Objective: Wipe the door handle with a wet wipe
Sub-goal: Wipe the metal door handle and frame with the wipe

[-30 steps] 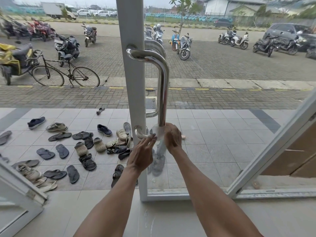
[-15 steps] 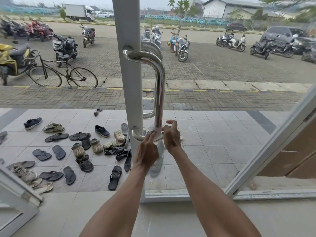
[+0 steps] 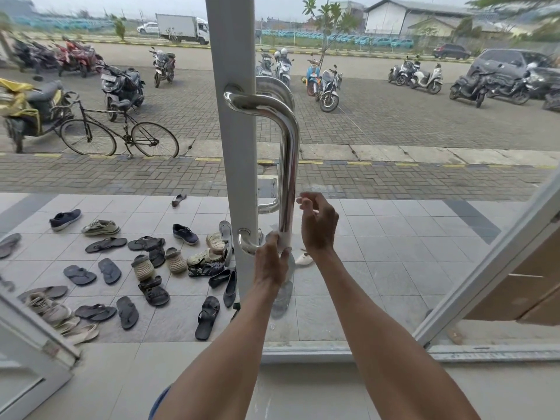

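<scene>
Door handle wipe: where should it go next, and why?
Probably slide the wet wipe up the door handle. The left hand holds it wrapped round the bar's bottom end, so nearly all the shiny bar lies above it. The right hand is beside the bar, holding nothing.

Soft, even daylight from an overcast grey sky (image 3: 91, 4) fills the scene, bright but not harsh; shadows under the scattered sandals and shoes (image 3: 151, 268) are faint and short; the polished steel D-shaped door handle (image 3: 291, 153) carries long white glare streaks and mirrored reflections; the white wet wipe (image 3: 283, 237) low on it looks washed out, its edges hard to read; pale reflections smear the glass door pane (image 3: 363, 283) below the handle; wide-angle stretch lengthens the bare forearms (image 3: 394, 344) toward the bottom edge; the distant pale buildings (image 3: 409, 16) are hazy; the centre is sharp.
</scene>
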The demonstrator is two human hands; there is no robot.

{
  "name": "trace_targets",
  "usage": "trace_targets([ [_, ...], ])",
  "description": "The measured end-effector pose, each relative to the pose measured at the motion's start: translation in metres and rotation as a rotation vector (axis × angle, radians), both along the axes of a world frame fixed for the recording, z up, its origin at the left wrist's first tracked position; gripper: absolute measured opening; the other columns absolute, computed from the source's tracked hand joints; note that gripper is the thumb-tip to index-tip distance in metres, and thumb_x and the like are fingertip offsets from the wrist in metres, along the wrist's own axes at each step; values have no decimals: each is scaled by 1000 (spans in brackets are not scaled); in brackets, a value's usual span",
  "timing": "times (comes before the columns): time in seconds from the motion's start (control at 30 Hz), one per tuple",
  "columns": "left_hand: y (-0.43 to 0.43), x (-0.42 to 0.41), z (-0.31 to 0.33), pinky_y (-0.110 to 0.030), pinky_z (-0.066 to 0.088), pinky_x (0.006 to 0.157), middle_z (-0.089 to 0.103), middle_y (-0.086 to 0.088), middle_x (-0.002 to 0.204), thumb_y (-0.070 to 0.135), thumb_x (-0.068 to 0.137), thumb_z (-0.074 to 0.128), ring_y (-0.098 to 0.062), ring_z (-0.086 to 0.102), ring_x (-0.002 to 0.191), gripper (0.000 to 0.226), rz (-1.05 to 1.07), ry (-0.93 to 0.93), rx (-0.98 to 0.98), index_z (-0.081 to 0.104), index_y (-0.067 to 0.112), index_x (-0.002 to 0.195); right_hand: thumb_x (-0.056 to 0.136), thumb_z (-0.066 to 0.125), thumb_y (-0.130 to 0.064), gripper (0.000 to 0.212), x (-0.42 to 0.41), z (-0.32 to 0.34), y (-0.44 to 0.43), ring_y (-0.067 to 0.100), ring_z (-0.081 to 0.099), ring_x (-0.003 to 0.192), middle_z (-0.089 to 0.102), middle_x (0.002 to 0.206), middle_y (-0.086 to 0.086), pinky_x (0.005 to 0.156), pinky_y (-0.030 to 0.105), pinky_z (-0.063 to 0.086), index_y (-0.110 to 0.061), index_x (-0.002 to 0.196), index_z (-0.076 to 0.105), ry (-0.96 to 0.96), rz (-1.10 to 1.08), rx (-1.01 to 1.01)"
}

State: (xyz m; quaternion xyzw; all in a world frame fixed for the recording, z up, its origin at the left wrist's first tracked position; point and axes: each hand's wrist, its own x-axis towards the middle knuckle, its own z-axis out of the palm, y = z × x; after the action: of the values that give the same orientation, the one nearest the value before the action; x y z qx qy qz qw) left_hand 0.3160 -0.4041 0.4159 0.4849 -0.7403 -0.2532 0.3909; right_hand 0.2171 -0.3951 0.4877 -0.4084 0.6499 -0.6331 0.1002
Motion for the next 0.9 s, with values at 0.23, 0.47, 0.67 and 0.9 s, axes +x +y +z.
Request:
trace_targets([
  [0.23,-8,3,-3,-32,58,73,72,-17,87,2,87,68,-30,71,79,13,22,-153,-58,63,2,99,88,74,-35,29,5,-1,-5,3,73,88,78,96,-5,83,28,62,-15,109,75,197,104,-117],
  [0.47,-33,35,-16,-19,54,74,72,-7,87,8,92,65,-20,71,82,11,-153,-494,-220,67,8,103,90,73,-29,35,6,-7,-5,7,74,96,78,105,0,87,31,62,-10,119,71,223,145,-101],
  [0.67,-46,53,-21,-31,35,117,73,0,107,16,93,65,-16,69,100,18,-122,-699,-309,66,15,112,91,72,-31,37,6,-8,-6,10,74,99,78,108,2,88,30,62,-10,122,70,255,147,-112],
  [0.9,-40,50,-25,-34,36,116,61,-8,135,10,92,65,-19,57,128,39,-41,-713,-298,57,8,130,93,69,-33,36,11,-13,-5,15,75,95,78,105,1,86,38,62,-12,122,69,285,107,-115],
])
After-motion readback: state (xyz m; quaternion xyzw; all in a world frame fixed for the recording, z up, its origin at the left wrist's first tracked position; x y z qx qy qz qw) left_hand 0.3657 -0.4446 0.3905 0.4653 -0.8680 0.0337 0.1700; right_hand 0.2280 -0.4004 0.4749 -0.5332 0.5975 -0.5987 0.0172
